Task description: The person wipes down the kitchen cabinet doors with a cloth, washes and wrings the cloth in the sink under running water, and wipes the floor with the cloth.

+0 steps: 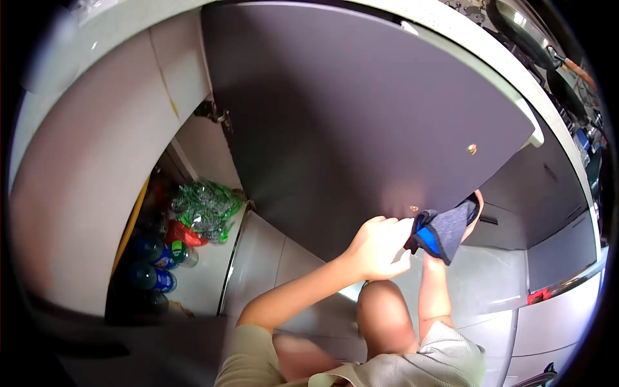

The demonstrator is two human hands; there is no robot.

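Down at about five o'clock from the middle of the open door [348, 116], a grey-blue cloth [456, 222] with dark trim and a bright blue patch is bunched at the door's edge. From where I stand it looks light, soft and limp, with nothing in it to break; I'd expect it to fold and slump rather than hold a shape, and to drag a little on a smooth panel instead of slipping. The best place to take hold would be the gathered middle, or the dark trim, which seems a bit firmer than the rest.

The left hand [380, 248] is near six o'clock, its fingers curled and the thumb bent in below them, right beside the near edge of the cloth. Whether the fingertips pinch the fabric or the rim of the door, I cannot tell from here. The right hand [476, 222] is mostly hidden behind the cloth, with only a strip of skin showing along the far side; it seems to bear the cloth, but how far its fingers are spread I can't make out.

Over at eight o'clock, the cabinet floor [200, 280] carries a tangle of green and clear plastic [206, 206], some red plastic [186, 233] and a few bottles [153, 277]. Up at two o'clock, a pan [525, 32] sits beyond the pale rim of the desk [464, 39].
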